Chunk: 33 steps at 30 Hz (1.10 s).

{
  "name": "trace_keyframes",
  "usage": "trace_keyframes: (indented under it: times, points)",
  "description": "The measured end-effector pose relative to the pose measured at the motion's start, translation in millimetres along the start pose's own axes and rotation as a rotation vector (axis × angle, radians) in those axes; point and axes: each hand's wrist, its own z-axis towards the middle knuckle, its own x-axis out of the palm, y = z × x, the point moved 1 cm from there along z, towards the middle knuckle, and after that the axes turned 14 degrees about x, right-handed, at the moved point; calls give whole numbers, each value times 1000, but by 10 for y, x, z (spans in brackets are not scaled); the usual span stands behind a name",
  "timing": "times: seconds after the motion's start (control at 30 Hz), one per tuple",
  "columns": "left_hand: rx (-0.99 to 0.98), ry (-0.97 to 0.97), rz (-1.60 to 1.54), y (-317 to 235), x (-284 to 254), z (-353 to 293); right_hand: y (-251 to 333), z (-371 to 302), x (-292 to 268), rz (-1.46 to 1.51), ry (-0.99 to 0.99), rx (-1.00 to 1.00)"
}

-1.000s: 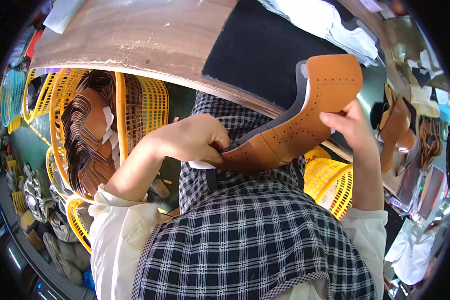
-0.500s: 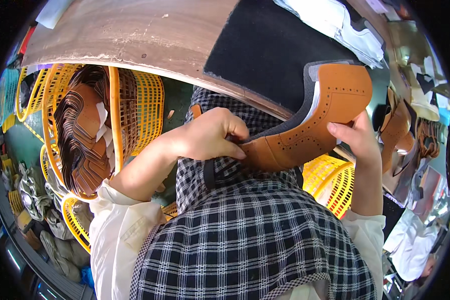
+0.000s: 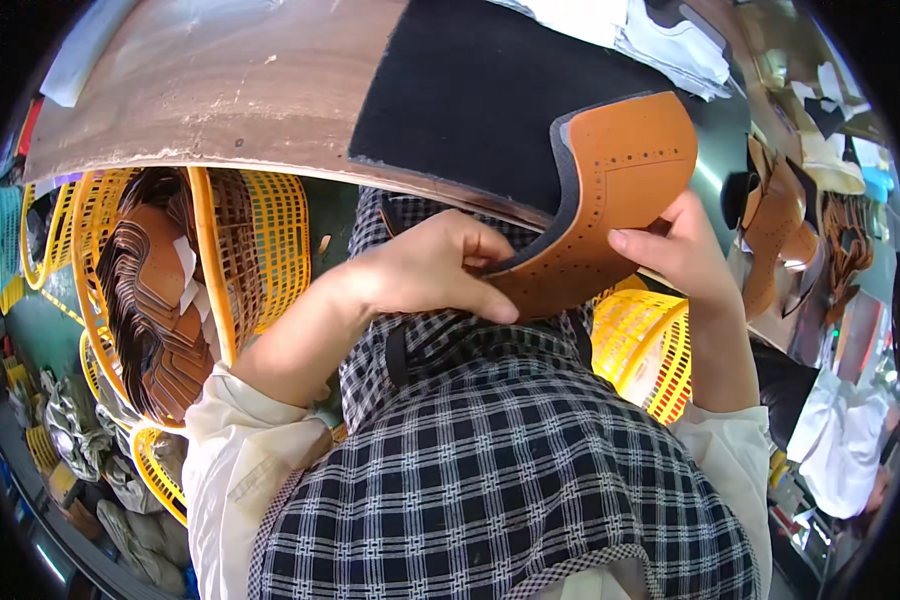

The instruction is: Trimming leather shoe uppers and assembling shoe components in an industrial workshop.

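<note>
A tan leather shoe upper (image 3: 610,190) with rows of punched holes and a dark grey lining curves between my two hands, above my lap at the table's edge. My left hand (image 3: 445,265) pinches its lower left end, thumb on the outer face and fingers curled at the lined side. My right hand (image 3: 685,245) grips the right-hand edge, with the thumb pressed on the tan face and the other fingers behind, mostly hidden. The upper's far end stands raised in front of a black mat (image 3: 460,100).
The wooden table (image 3: 210,100) spans the far side, with white sheets (image 3: 670,45) at its back right. Left of my legs, a yellow basket (image 3: 210,270) holds stacked leather pieces (image 3: 160,290). Another yellow basket (image 3: 642,345) stands at right; more leather pieces (image 3: 775,230) hang beyond my right hand.
The whole view has shifted somewhat, with the table and mat now further left. My left hand has worked further along the upper, whose lower end is now more covered and bent.
</note>
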Motion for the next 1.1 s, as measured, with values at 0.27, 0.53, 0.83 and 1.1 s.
trace_keyframes:
  times: [0.27,0.53,0.83,1.1]
  points:
    - [-95,-192,59,112,125,108,-55,40,157,-162,-274,-160]
    - [5,-199,403,82,267,300,-21,7,324,-568,-525,-345]
    - [236,-309,-292,-89,467,261,46,-364,314,188,-249,-289]
    - [351,-390,-223,-164,745,243,-79,-480,253,222,-337,-367]
